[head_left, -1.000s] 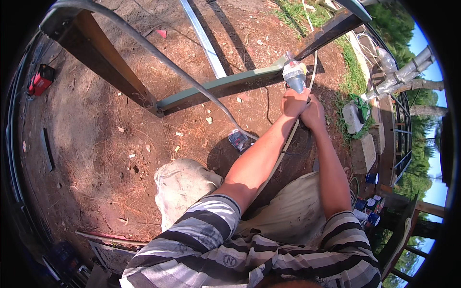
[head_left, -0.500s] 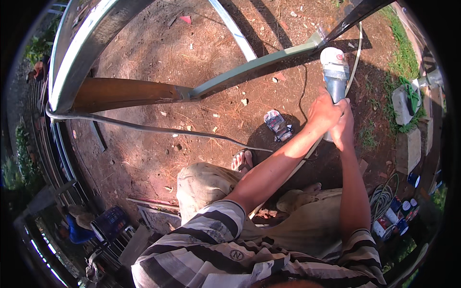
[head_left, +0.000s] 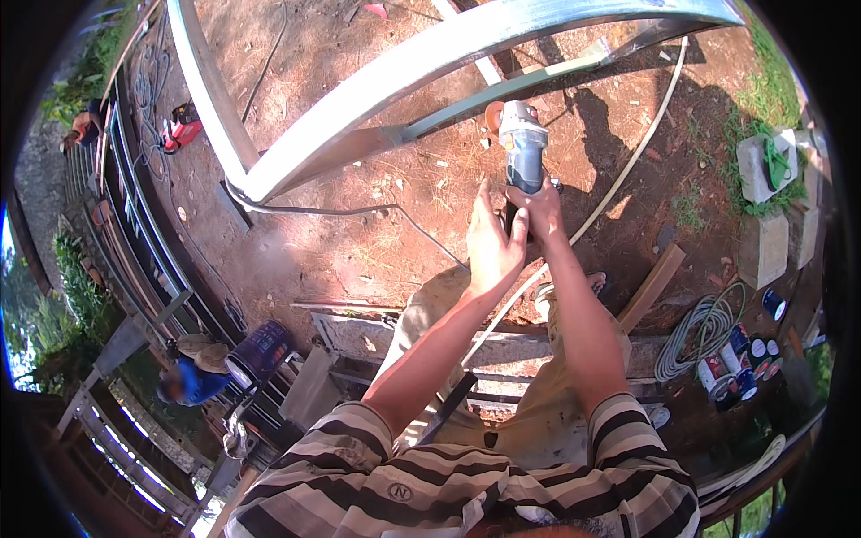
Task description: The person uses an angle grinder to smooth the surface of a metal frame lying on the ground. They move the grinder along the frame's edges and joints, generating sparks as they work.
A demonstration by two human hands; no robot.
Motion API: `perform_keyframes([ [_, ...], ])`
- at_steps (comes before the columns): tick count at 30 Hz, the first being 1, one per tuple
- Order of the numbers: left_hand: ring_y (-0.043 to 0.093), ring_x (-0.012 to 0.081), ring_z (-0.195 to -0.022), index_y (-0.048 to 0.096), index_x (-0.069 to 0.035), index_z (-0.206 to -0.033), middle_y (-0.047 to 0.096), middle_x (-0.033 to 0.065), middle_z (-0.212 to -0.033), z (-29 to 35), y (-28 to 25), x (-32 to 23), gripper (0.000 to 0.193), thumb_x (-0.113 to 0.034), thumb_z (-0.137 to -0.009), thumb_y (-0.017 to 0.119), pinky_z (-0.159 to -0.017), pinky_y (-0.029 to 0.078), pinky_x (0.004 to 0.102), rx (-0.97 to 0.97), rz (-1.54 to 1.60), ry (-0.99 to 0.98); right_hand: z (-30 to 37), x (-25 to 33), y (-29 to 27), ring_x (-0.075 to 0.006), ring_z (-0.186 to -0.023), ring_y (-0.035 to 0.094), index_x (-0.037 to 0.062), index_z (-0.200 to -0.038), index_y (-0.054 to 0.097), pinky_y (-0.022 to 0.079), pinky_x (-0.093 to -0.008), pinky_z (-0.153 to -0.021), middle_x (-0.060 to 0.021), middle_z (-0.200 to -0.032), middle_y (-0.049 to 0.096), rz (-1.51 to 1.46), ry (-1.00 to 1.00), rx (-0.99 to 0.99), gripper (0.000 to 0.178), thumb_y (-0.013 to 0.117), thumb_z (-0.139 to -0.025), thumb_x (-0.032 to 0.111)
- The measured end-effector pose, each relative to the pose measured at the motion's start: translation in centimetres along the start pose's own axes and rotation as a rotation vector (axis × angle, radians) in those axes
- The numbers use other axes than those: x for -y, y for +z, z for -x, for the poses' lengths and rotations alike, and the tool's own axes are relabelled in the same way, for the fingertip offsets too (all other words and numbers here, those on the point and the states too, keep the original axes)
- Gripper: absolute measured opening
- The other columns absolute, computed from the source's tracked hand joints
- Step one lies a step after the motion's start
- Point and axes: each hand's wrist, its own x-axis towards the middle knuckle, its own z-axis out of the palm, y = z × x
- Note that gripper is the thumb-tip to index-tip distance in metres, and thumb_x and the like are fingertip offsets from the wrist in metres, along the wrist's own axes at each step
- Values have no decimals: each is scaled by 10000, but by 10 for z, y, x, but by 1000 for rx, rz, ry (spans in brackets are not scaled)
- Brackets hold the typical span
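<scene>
Plainly, the right hand (head_left: 538,212) grips a grinder (head_left: 524,154) (round brown disc (head_left: 493,117)).

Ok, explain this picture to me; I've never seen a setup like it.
It is the view from a wide camera on a person's head, looking down, so straight edges bend. No robot is at work, just two bare hands. The right hand grips a grinder. The left hand is open beside the grinder's rear end; whether it touches is unclear. Beyond is a shiny metal frame. On the dirt ground, at right, lie a coil of hose or cable and some cans.
</scene>
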Motion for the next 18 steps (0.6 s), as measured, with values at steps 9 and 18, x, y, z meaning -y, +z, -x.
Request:
perform_keyframes([
  [9, 490, 430, -1378, 387, -37, -1548, 497, 243, -1479, 194, -127, 63, 704, -316, -960, 654, -1123, 440, 547, 451, -530, -351, -1, 0, 143, -240, -905, 745, -12, -1248, 596, 612, -377, -800, -163, -1060, 747, 71, 90, 266, 648, 921, -734, 213],
  [18, 507, 416, -1341, 559, -74, -1408, 557, 170, -1393, 214, -55, 14, 608, -320, -876, 717, -1072, 463, 592, 548, -612, -332, -21, -3, 155, -217, -858, 707, 16, -1122, 650, 581, -394, -790, -122, -989, 725, 71, 231, 311, 476, 885, -760, 217],
])
